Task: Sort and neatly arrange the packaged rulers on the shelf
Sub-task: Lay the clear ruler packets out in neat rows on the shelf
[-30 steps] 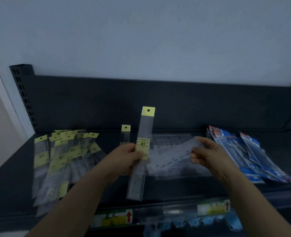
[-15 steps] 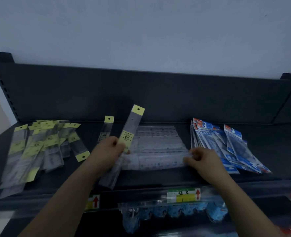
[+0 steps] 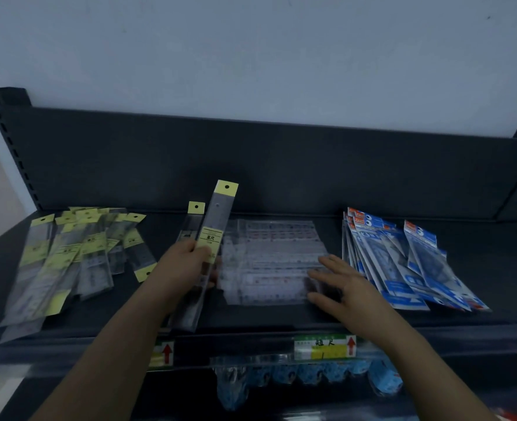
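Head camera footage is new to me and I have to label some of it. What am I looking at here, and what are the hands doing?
There is no machine. A person wears a camera on the head that looks down at their own two bare hands, so the one picture is their view. In front is a dark shelf. On it lie a loose pile of yellow-tagged rulers at the left, a clear ruler stack in the middle, and blue packs at the right. The left hand holds one yellow-tagged ruler tilted up. The right hand lies open against the stack's right edge.
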A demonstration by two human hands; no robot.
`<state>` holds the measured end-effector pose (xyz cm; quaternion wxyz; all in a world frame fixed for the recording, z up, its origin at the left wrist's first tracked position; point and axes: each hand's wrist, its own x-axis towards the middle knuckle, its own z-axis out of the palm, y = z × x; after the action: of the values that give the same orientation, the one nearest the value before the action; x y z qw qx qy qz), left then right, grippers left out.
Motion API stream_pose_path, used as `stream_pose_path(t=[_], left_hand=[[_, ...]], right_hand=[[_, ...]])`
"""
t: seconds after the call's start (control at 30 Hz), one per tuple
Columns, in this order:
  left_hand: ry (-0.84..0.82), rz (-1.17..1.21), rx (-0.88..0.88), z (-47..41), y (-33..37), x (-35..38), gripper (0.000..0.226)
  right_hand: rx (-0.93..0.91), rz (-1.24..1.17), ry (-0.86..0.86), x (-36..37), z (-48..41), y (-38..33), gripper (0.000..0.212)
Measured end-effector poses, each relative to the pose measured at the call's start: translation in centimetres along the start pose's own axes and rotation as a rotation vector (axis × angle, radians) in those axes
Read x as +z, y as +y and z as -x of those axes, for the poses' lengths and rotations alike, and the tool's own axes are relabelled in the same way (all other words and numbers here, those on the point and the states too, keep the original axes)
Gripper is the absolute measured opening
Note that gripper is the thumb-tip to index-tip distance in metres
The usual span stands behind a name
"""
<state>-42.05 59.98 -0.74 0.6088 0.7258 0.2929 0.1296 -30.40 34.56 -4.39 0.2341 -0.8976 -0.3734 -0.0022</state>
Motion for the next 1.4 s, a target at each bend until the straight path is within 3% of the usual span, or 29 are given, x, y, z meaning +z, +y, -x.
stream_pose_path(t=[0.4, 0.57, 0.77, 0.93, 1.13, 1.3, 1.4], left_hand=[[-0.037, -0.040, -0.052, -0.5, 0.0, 0.6, 0.023], [-0.043, -0.041, -0.042, -0.9, -0.3, 0.8, 0.022], [0.134, -0.049, 0.105, -0.4, 0.6, -1.3, 0.026], [0.195, 0.188, 0.100, -0.1, 1.0, -5.2, 0.018], [0.229, 0.211, 0.100, 0.1, 0.0, -10.2, 0.022], [0.198, 0.297, 0.086, -0.4, -0.6, -14.2, 0.022], [0.171, 0.269, 0.105, -1.0, -1.0, -16.4, 0.024]], right_hand=[[0.233, 0.020, 0.081, -0.3, 0.7, -0.3, 0.059], [0.247, 0.023, 0.076, -0.4, 0.7, -0.3, 0.061], [0.229, -0.002, 0.105, -0.5, 0.1, -1.5, 0.061], [0.140, 0.012, 0.112, 0.0, -3.0, -5.7, 0.056], [0.082, -0.041, -0.026, 3.2, -8.4, -14.1, 0.051], [0.148, -0.023, -0.149, 6.7, -12.5, -19.5, 0.038], [0.231, 0.067, -0.182, 8.5, -14.6, -21.1, 0.043]])
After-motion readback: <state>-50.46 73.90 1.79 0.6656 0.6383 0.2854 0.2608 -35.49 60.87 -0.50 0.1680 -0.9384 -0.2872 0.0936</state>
